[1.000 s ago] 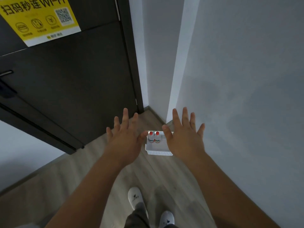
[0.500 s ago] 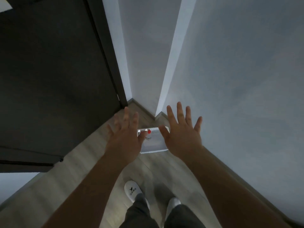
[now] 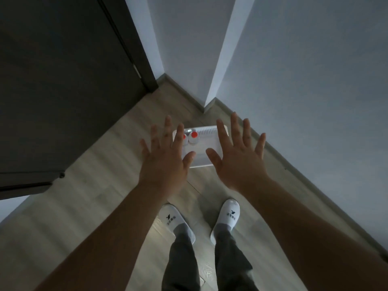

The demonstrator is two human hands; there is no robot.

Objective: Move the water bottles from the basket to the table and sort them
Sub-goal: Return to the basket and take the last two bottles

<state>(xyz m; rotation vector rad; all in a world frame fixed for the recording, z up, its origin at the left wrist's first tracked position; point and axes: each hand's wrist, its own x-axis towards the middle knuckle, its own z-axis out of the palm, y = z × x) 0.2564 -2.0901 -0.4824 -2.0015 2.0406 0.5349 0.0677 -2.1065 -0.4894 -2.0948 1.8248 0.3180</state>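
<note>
Bottles (image 3: 193,138), two with red caps, are seen upright side by side in the far left corner of the basket (image 3: 209,128), the left one partly hidden behind a finger. The white basket is set on the floor (image 3: 100,206) near the corner of the wall (image 3: 315,91), to the right of a dark door (image 3: 63,80). The rest of the basket appears bare, though part of it is covered by the grips.

The left grip (image 3: 165,164) is spread flat, palm down, fingers straight and apart, with nothing held. The right grip (image 3: 238,162) is spread likewise, and nothing is held by it. Both are held out over the basket, one at each side; no contact with it can be made out. White slippers (image 3: 227,215) are seen on the floor at the near side.

No worktop is in view. The task is judged to be at its very start: no bottle is lifted, none is placed, nothing is sorted. The reach down, the carrying and the sorting are all left to be done.
</note>
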